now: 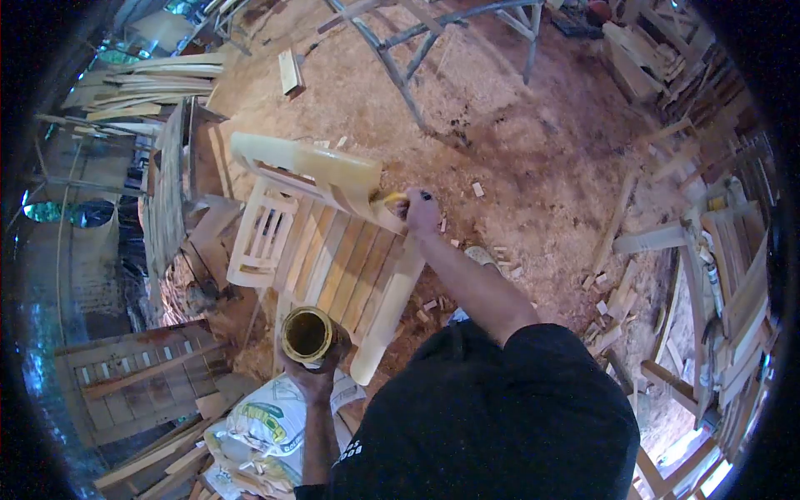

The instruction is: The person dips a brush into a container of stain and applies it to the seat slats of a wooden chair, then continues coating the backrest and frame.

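Note:
A wooden chair [337,258] with a slatted seat stands in front of me, its curved backrest at the far side. My right hand [422,212] is closed round a brush [395,198] with a yellowish part, which is at the right end of the backrest. Over the near left part of the seat, my left hand [315,373] holds up an open can [307,334] with dark liquid inside, fingers wrapped round its lower side.
A printed white sack [271,429] lies below my left hand. Slatted panels [137,375] and stacked boards [158,83] are at the left. Wood pieces [733,267] crowd the right. A trestle frame [400,75] stands at the far side. Offcuts dot the dusty floor.

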Tool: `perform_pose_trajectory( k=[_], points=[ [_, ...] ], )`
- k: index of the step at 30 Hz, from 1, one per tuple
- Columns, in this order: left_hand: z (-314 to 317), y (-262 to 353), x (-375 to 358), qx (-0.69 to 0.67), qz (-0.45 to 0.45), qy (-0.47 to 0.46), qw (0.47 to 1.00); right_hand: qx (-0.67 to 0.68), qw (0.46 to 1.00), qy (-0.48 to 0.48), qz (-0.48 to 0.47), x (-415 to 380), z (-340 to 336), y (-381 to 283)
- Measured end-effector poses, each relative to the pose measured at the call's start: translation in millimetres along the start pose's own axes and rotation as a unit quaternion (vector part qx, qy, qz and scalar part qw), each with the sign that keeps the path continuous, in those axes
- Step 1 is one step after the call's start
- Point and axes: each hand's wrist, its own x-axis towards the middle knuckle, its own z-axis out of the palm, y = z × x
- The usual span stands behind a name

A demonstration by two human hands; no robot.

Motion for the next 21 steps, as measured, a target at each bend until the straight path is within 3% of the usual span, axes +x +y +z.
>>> perform_pose_trajectory(
  k=[3,6,7,9,13,16,18,21],
  points=[
    [-1.9,-5.4,0.5,0.008,0.017,0.007,1.000,0.155,0.987,0.048,-0.008,9.8,-21.8,-21.7],
    [-4.9,-11.9,-0.8,0.046,0.025,-0.001,0.999,0.241,0.964,0.077,0.080,10.6,-51.2,-19.8],
    [-3.4,-8.2,1.1,0.037,0.018,-0.002,0.999,0.256,0.961,0.085,0.066,9.8,-51.4,-0.8],
    [0.6,3.3,2.2,0.022,0.002,-0.009,1.000,0.207,0.968,0.108,0.091,11.8,-48.5,58.4],
    [-2.2,-11.6,-0.9,0.025,-0.018,-0.022,0.999,0.135,0.964,0.155,0.170,11.3,-49.7,114.8],
    [1.0,-14.3,-3.8,0.007,0.001,-0.017,1.000,-0.054,0.980,0.163,0.100,56.7,-85.0,188.3],
    [4.9,-14.6,-1.7,-0.003,0.007,-0.010,1.000,-0.241,0.960,0.129,0.062,28.4,-79.1,132.0],
    [7.1,-4.6,-0.2,0.036,0.021,-0.005,0.999,-0.361,0.925,0.113,0.026,21.4,-81.9,113.3]
  ],
)
